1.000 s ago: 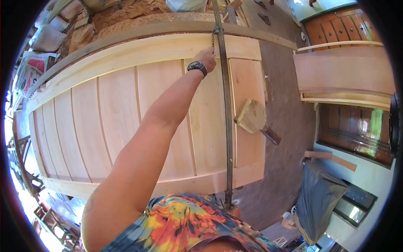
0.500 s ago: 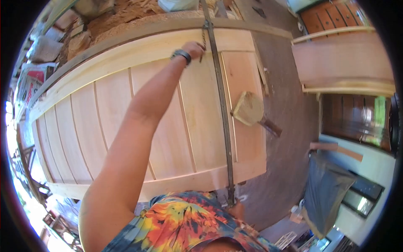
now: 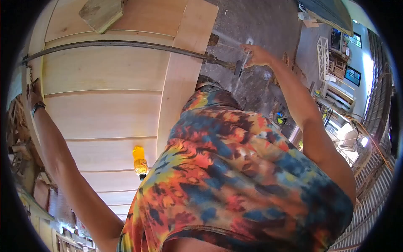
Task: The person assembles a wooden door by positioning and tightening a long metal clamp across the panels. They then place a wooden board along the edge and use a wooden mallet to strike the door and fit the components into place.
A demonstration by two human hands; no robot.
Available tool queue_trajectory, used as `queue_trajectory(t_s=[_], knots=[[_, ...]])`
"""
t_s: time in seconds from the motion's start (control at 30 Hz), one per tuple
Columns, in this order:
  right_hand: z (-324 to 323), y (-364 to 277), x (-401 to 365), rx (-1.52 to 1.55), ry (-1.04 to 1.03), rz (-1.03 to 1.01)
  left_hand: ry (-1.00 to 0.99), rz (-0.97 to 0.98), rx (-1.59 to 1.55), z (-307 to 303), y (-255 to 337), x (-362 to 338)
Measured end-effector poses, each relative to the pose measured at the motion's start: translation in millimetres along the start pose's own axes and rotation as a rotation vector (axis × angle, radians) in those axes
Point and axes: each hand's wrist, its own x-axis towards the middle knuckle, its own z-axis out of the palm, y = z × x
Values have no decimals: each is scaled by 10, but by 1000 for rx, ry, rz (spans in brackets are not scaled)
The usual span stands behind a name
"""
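Across the wooden door (image 3: 105, 111) lies a bar clamp (image 3: 126, 44) — the right hand (image 3: 257, 55) is closed on its handle (image 3: 239, 67) at the near edge. The left hand (image 3: 33, 95) rests at the far edge by the chain (image 3: 30, 74) — I cannot tell its grip.

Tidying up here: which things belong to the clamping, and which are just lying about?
In use: bar clamp across the wooden door; left hand at its chain end; right hand at its screw handle.
Lying about: wooden mallet, yellow bottle, both on the door.

The bar clamp (image 3: 117, 45) lies across the door (image 3: 105, 113), between mallet (image 3: 103, 14) and bottle (image 3: 140, 161).
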Motion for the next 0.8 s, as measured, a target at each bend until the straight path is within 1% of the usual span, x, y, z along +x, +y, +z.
queue_trajectory(t_s=[0.03,0.1,0.13,0.17,0.2,0.23,0.27,0.3,0.33,0.37,0.4,0.43,0.47,0.5,0.53,0.57,0.63,0.67,0.7,0.77,0.8], knots=[[11,45,-32,26,-26,3,-4,16,9,4,42,-40],[74,-42,49,42,-43,-3,26,28,-90,-44,-28,70],[118,-114,54,8,-74,-56,35,42,-38,198,80,-315],[178,-194,78,-30,-108,-115,10,51,65,233,-25,-270],[324,-157,163,-75,-135,-128,-41,93,257,179,-184,-132],[409,-146,253,-132,-161,-165,-77,192,588,95,-284,-46],[384,-348,68,-141,-157,-162,-87,371,998,-60,-257,-39],[534,-273,186,-13,-129,-244,-60,593,1429,-116,-311,-84],[591,-380,267,-145,-155,-138,0,764,1737,-164,-330,-117],[706,-238,452,-126,-118,-176,254,1011,2149,-164,-479,22],[667,-389,443,-99,-114,-134,57,779,1664,198,-100,-434],[579,-654,404,-228,-153,-6,18,329,844,553,173,-770],[607,-571,513,-280,-168,25,247,101,-76,917,434,-1092],[592,-647,469,-283,-161,-17,320,95,66,1103,624,-1295],[575,-741,397,-283,-153,-49,368,103,190,1156,696,-1324],[588,-738,354,-282,-160,-61,392,106,165,1146,664,-1270],[628,-656,380,-316,-158,-102,437,213,521,1098,615,-1101],[654,-578,359,-347,-160,-123,454,159,498,1160,727,-1167],[649,-495,333,-343,-175,-133,471,162,483,1147,714,-1086],[607,-445,303,-348,-183,-152,463,243,668,1118,686,-874],[560,-447,220,-345,-203,-107,458,219,664,1177,795,-948]])
